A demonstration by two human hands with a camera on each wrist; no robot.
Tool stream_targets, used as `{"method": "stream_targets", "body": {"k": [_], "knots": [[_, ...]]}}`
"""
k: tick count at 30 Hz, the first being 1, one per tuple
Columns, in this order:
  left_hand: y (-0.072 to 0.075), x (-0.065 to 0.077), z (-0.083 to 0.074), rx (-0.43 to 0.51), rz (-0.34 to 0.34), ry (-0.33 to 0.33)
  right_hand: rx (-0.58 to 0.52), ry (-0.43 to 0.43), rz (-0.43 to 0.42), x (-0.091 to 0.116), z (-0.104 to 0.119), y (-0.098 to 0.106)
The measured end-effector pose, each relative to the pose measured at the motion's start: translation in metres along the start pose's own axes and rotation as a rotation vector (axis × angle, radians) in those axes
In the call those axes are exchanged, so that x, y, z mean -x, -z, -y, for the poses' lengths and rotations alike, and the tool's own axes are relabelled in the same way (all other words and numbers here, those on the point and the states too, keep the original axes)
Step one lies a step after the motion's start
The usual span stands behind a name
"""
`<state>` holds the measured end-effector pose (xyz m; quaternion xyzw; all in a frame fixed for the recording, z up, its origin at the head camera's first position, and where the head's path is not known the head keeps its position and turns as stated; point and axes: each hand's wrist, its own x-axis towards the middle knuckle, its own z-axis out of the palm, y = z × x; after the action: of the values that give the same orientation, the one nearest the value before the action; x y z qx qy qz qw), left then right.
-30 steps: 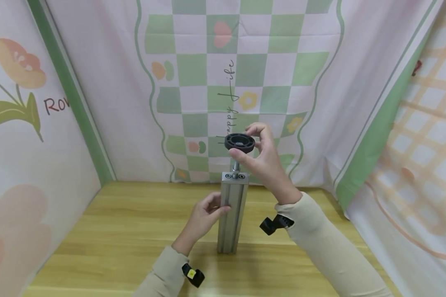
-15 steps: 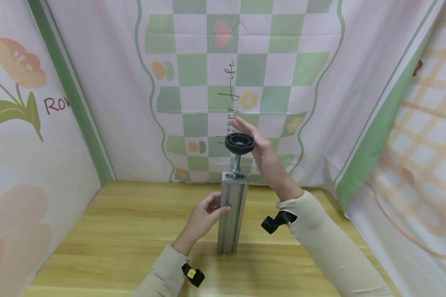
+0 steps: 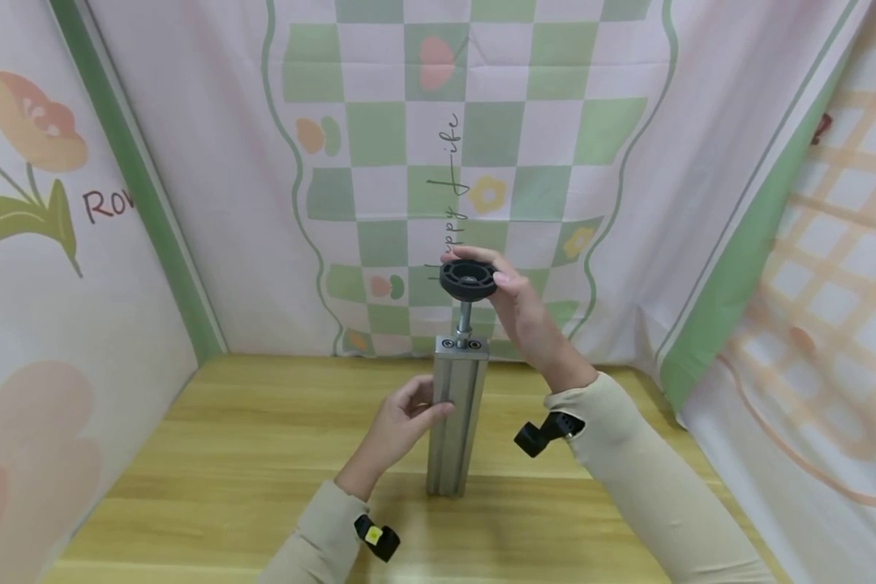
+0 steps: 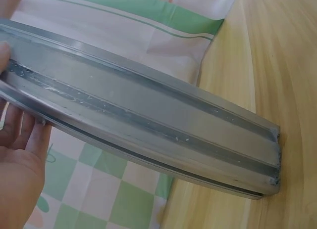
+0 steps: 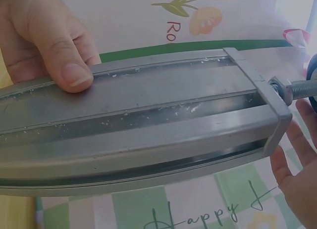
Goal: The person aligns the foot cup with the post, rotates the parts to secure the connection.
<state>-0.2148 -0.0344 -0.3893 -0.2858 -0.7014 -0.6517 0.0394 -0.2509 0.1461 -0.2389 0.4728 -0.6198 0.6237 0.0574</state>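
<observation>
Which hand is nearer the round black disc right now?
Right. The right hand is at the rim of the round black disc; the left hand is below it, gripping the upright grey metal bar.

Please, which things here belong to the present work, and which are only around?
Work in hand:
slotted aluminium profile
threaded stud
nut
round black foot
left hand
right hand

Only around:
wood-grain tabletop
checked cloth
left wrist camera
right wrist camera
</observation>
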Motion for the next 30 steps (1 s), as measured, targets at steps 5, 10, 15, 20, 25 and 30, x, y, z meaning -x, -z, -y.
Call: {"method": "stream_targets", "body": {"k": [5,10,15,20,25,30], "knots": [[0.0019,0.0,-0.0012,-0.011,0.016,-0.01,-0.002,-0.033,-0.009,0.0008,-0.0016,0.0007],[0.0026,-0.0009,-0.0023,-0.001,0.033,-0.042,-0.009,-0.053,-0.024,0.0008,-0.002,0.0016],[0.0023,-0.0018,-0.004,0.018,0.027,-0.051,-0.02,-0.052,-0.026,0.001,-0.0021,0.0026],[0.0024,-0.002,-0.0062,0.01,0.016,-0.046,-0.039,-0.06,-0.029,0.0023,-0.0029,0.0026],[0.0026,-0.0025,-0.0053,-0.013,-0.004,-0.052,-0.037,-0.085,-0.045,0.0029,-0.0045,0.0027],[0.003,-0.0026,-0.0042,-0.04,-0.004,-0.064,-0.011,-0.072,-0.067,0.0029,-0.0042,0.0027]]}}
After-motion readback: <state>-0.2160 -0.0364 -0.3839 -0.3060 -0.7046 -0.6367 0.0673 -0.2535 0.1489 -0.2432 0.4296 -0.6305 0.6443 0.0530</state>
